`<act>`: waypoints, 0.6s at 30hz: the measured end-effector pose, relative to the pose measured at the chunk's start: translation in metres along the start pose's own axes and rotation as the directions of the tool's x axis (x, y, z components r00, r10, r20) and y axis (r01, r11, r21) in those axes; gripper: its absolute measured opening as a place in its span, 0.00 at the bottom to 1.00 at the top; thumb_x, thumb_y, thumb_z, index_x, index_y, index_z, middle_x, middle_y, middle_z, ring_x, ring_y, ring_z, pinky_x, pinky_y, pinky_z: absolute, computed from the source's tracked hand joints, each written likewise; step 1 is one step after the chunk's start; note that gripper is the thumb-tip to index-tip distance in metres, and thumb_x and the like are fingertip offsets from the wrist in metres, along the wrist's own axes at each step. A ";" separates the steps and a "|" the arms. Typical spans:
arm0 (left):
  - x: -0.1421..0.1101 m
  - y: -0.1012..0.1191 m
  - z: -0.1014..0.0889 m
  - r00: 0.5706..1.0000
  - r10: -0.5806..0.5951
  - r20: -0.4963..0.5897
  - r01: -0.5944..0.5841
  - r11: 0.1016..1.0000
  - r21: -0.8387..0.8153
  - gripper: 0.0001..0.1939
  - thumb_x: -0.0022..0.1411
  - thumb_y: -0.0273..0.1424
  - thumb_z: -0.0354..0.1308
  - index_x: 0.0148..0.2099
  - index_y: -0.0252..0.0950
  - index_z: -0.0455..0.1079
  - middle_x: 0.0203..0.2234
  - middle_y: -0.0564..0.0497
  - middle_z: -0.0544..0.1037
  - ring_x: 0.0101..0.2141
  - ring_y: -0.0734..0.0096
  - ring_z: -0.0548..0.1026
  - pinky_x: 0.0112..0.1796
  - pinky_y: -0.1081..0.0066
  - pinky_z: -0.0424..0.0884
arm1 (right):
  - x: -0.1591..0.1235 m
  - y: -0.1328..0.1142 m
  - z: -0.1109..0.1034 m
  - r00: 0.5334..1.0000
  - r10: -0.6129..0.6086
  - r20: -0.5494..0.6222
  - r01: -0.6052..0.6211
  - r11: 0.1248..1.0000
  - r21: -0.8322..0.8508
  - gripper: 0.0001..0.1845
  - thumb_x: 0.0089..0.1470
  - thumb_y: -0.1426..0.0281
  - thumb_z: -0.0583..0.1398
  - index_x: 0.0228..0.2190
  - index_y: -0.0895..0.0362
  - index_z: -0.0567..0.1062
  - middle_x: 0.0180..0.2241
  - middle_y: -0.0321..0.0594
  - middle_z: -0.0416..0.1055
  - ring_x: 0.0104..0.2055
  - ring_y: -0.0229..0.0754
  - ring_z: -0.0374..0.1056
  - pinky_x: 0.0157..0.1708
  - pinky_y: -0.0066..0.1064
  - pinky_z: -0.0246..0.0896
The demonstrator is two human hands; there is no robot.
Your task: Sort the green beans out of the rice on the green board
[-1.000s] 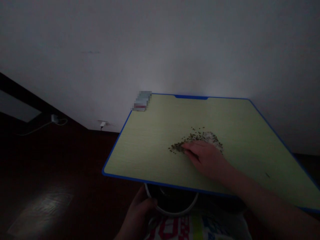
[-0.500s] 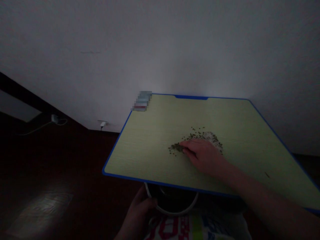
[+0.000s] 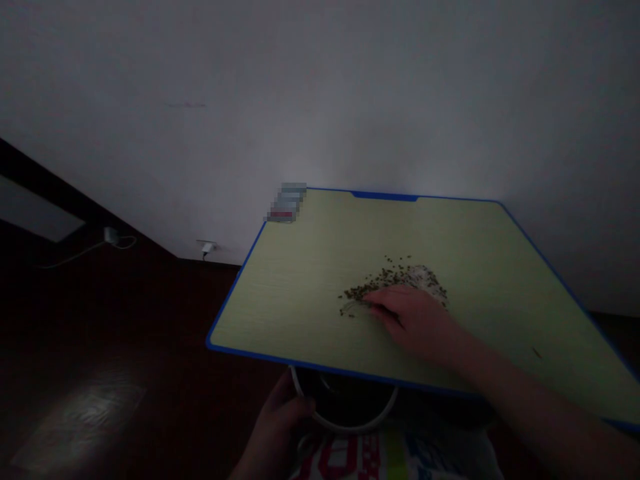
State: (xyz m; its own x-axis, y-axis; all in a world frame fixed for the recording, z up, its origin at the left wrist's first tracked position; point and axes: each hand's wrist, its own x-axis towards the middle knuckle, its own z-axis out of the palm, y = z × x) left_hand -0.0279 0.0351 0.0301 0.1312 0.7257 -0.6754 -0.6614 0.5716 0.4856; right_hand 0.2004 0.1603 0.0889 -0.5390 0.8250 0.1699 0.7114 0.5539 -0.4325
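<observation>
My right hand (image 3: 410, 317) rests on the pale tabletop (image 3: 310, 267), at the front of a spread of small dark seeds or beans (image 3: 385, 275). Its fingers are closed together with tips pressed down among the grains. Whatever lies under them is hidden. Finer pale bits (image 3: 425, 275) are mixed in behind the knuckles. Below the table's front edge, my left hand (image 3: 283, 413) grips the left rim of a round bowl (image 3: 370, 427) with a light rim and dark inside. The bowl sits partly under the tabletop, its contents too dark to make out.
A blue edge (image 3: 320, 367) runs round the table, which stands against a plain wall (image 3: 350, 100). A blurred-out flat item (image 3: 287, 203) lies at its far left corner. A printed bag or cloth (image 3: 360, 460) is below the bowl. A plug (image 3: 207, 247) sits low on the wall.
My right hand has shifted slightly toward me, and the dense clump of grains by its fingertips is now spread out, some blurred in motion. My left hand stays on the bowl.
</observation>
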 end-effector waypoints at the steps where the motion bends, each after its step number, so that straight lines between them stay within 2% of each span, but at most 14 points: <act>1: 0.000 0.000 0.000 1.000 0.000 0.008 0.000 1.000 -0.004 0.29 0.44 0.18 0.61 0.51 0.37 0.70 0.35 0.45 0.85 0.40 0.51 0.81 0.42 0.57 0.74 | 0.001 0.000 0.000 1.000 0.005 0.004 -0.005 1.000 -0.006 0.15 0.59 0.72 0.53 0.44 0.56 0.77 0.40 0.42 0.78 0.41 0.44 0.73 0.43 0.38 0.67; 6: 0.002 -0.003 -0.005 0.998 0.017 0.056 -0.016 1.000 -0.012 0.28 0.44 0.18 0.61 0.51 0.37 0.70 0.35 0.45 0.85 0.40 0.52 0.81 0.41 0.57 0.74 | 0.006 0.002 0.000 1.000 -0.004 0.009 0.004 1.000 -0.025 0.15 0.59 0.72 0.53 0.44 0.59 0.76 0.41 0.45 0.78 0.43 0.44 0.72 0.44 0.38 0.66; 11: 0.004 -0.005 -0.008 1.000 0.012 0.020 -0.013 1.000 0.025 0.27 0.45 0.19 0.59 0.50 0.38 0.70 0.35 0.45 0.84 0.39 0.52 0.81 0.40 0.58 0.74 | 0.003 0.002 0.002 0.999 -0.019 0.031 0.018 1.000 0.014 0.15 0.59 0.72 0.53 0.44 0.56 0.77 0.40 0.43 0.78 0.42 0.44 0.73 0.43 0.38 0.67; 18: 0.008 -0.007 -0.011 0.999 0.028 0.023 -0.028 1.000 0.008 0.27 0.43 0.18 0.60 0.49 0.37 0.72 0.37 0.44 0.84 0.40 0.52 0.80 0.41 0.60 0.74 | 0.003 -0.005 0.003 0.998 0.010 0.063 -0.014 0.998 0.064 0.14 0.58 0.72 0.55 0.43 0.56 0.77 0.40 0.43 0.78 0.42 0.44 0.73 0.43 0.38 0.67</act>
State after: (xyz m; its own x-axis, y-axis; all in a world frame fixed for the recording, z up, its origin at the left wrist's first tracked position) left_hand -0.0308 0.0327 0.0153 0.1292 0.7500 -0.6487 -0.6587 0.5540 0.5092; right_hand 0.1938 0.1598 0.0889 -0.5591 0.8218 0.1097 0.6886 0.5339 -0.4907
